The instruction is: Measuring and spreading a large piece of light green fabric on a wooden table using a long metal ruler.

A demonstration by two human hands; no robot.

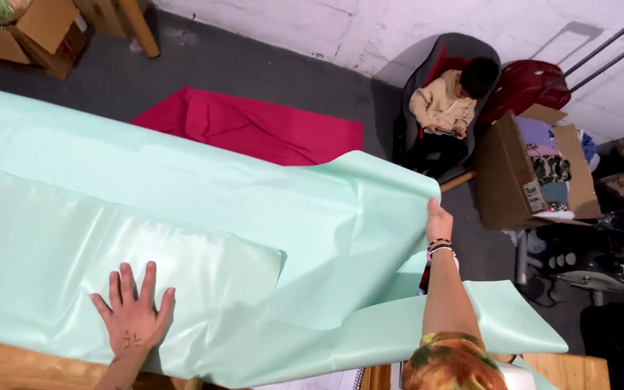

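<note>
Fingers of left hand point(133, 318) spread flat, pressing mint-green fabric sheet point(204, 238) onto wooden table point(9, 365) at near left. Right hand point(438, 225) pinches sheet's far-right edge, lifted and folded over; red cloth point(254, 130) on floor beyond.

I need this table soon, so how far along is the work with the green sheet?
The mint-green sheet already lies spread along the wooden table, mostly flat on the left. In hand: the left hand presses flat on it, while the right hand has a grip on a lifted, folded-over edge. Left: that right end is bunched and creased, not yet laid flat.
</note>
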